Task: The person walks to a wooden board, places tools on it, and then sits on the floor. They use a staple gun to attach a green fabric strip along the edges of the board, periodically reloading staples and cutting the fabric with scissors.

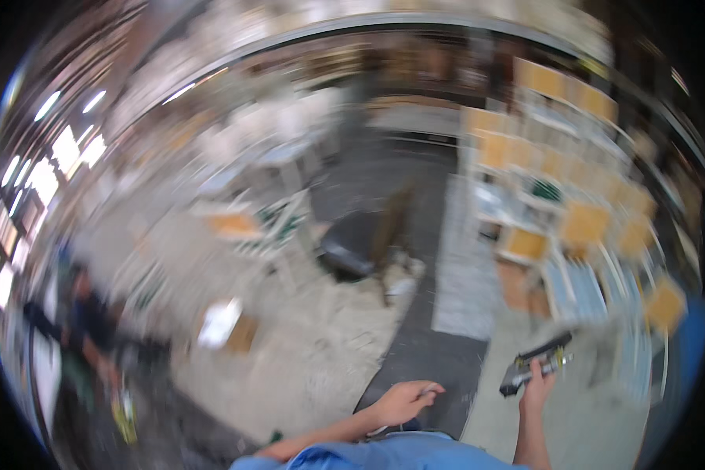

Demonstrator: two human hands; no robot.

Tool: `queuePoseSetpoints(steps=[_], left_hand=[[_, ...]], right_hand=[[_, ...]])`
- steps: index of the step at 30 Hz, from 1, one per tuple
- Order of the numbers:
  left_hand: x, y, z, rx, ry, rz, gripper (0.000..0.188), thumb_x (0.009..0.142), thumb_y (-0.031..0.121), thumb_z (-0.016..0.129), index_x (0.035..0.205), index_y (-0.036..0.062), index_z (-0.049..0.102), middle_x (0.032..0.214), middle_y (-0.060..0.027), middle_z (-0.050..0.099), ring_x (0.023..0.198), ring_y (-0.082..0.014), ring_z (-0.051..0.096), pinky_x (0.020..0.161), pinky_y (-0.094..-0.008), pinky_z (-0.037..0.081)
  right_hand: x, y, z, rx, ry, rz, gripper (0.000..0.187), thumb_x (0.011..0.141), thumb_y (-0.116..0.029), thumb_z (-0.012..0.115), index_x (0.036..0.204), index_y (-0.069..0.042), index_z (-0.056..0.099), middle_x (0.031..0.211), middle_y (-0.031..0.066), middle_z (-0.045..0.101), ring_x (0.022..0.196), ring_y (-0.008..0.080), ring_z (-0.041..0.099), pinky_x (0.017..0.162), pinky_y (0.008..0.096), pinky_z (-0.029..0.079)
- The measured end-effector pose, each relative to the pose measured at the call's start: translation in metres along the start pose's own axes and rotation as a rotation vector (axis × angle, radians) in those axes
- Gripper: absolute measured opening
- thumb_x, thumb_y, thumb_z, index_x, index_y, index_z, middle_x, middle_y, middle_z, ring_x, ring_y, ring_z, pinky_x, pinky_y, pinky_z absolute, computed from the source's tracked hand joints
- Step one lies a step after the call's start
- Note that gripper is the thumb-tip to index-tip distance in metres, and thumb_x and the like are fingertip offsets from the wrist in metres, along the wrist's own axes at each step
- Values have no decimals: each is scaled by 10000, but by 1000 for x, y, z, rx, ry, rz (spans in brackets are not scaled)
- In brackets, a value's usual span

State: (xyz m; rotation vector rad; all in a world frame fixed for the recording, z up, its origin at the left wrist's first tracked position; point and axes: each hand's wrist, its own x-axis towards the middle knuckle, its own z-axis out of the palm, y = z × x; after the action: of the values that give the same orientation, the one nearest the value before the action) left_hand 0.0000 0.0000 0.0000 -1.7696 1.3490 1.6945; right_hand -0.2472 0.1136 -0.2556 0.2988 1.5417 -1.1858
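Note:
My right hand (538, 385) is wrapped round a black-and-silver staple gun (537, 363) with yellowish parts. It is held out to the right, above the pale floor covering. Close to my body, my left hand (407, 403) has its fingers curled in. Something small and greyish shows at its fingertips, too blurred to name. Beyond my hands stands a dark chair (351, 239) with a brown back.
White chair frames with tan panels (583, 225) are stacked at the right. More white chairs (278, 223) with green webbing stand left of centre. A flattened brown cardboard piece (244, 334) lies on the pale floor. At the far left, a person (94, 313) holds a yellowish tool. Motion blurs much of the scene.

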Motion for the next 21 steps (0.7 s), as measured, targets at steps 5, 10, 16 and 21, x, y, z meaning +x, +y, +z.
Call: queuePoseSetpoints(steps=[5,10,16,21], left_hand=[[58,99,-9,-57,400,409,351,969,179,651,1298,55,651,1168,-181,683,1069,-375,674,912,-442,534],[292,67,-86,-281,662,728,507,881,230,746,1337,53,610,1146,-198,667,1095,-400,659,941,-500,523],[298,-69,-204,-261,888,313,526,855,349,775,1269,62,626,1132,-169,679,1047,-387,682,881,-512,543],[257,-169,-265,-446,981,111,523,805,385,821,1176,67,636,1014,-163,738,972,-375,715,817,-500,557]], right_hand=[[57,-157,132,-278,-424,-145,224,1017,-227,679,1162,-77,596,965,5,638,761,96,605,604,268,482],[207,-153,330,-621,-811,-317,301,1051,-379,628,1068,-84,574,917,11,616,779,141,611,621,325,505],[148,-12,503,-790,-1155,73,307,1069,-364,602,1161,-72,591,948,28,643,800,140,647,633,325,527],[78,80,600,-1054,-1407,285,321,1083,-374,552,1124,-67,634,960,46,692,819,169,691,676,343,583]])
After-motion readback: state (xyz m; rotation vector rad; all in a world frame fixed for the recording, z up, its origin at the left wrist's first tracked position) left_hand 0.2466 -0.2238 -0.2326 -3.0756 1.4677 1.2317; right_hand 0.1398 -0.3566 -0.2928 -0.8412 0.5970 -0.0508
